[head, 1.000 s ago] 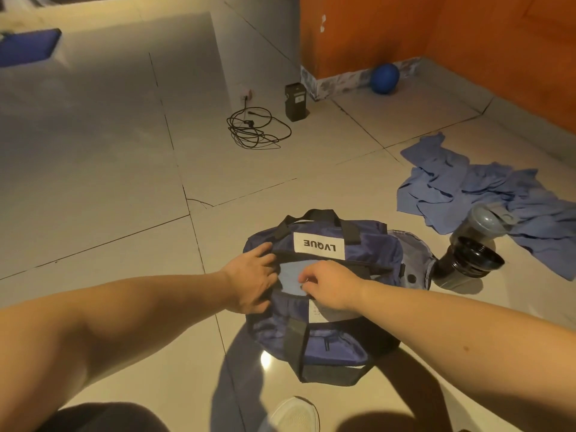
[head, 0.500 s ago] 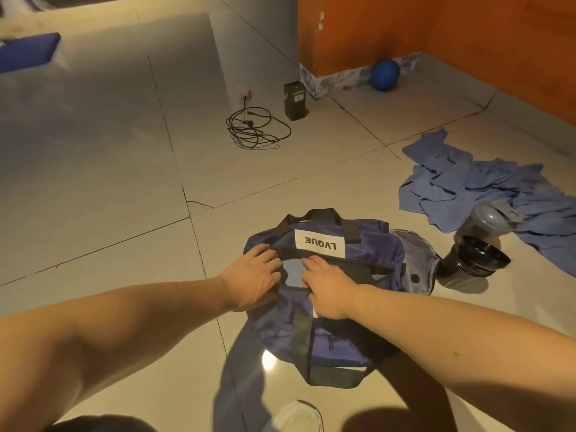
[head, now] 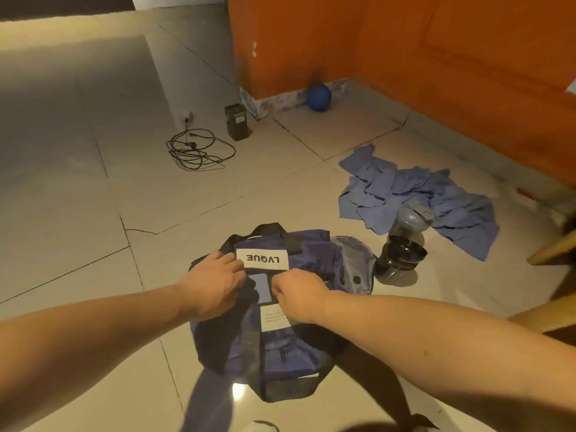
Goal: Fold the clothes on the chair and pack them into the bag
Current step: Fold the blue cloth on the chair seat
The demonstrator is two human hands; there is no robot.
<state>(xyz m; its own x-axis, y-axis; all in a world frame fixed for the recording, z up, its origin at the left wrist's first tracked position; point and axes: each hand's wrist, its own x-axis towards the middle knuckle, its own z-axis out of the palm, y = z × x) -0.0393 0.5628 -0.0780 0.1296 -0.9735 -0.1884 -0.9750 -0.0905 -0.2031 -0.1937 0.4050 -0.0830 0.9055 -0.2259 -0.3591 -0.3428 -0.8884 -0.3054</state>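
A navy duffel bag (head: 280,353) with black straps and a white "LVQUE" label lies on the tiled floor in front of me. Its top opening shows a light blue folded cloth (head: 262,286) inside. My left hand (head: 212,283) grips the bag's top edge on the left of the opening. My right hand (head: 297,294) pinches the edge on the right of the opening. A crumpled blue garment (head: 417,198) lies spread on the floor to the right, apart from the bag.
A dark shaker bottle (head: 402,244) lies by the bag's right end. A coiled black cable (head: 196,149), a small black box (head: 237,121) and a blue ball (head: 318,98) sit near the orange wall. Wooden chair legs (head: 551,247) show at the right edge.
My right hand has moved up toward the label, narrowing the opening. The view has tilted up, showing more of the orange wall and the chair legs.
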